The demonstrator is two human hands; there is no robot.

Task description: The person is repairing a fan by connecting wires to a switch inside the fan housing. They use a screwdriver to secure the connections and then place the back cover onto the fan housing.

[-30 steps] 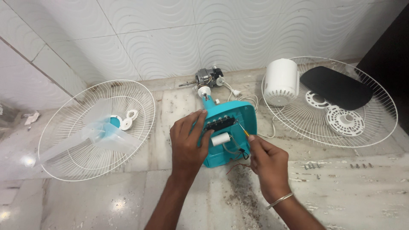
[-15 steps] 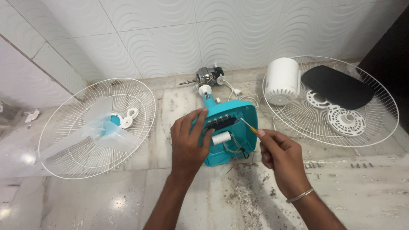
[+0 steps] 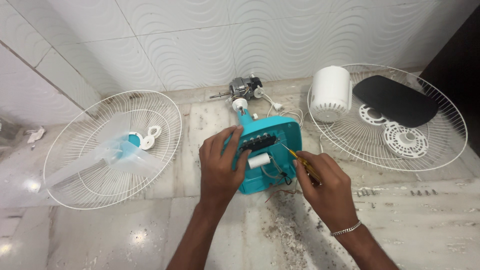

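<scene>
A teal fan base (image 3: 286,131) lies upside down on the marble floor, its inside showing a black switch strip, a white capacitor (image 3: 259,160) and wires. My left hand (image 3: 220,165) grips the base's left edge, fingers over the switch strip. My right hand (image 3: 324,185) holds a yellow-handled screwdriver (image 3: 300,161) with its tip pointing into the base near the right side of the strip.
A white fan grille (image 3: 80,185) with a pale blue blade (image 3: 117,150) lies at left. Another grille (image 3: 450,125) at right holds a white motor cover (image 3: 330,93), a black plate (image 3: 397,100) and white round parts. A bare motor (image 3: 244,88) sits by the wall. Loose screws (image 3: 395,192) lie at right.
My right hand has drawn the screwdriver back from the lower wiring and turned its tip up toward the switch strip. My left hand keeps its grip on the base.
</scene>
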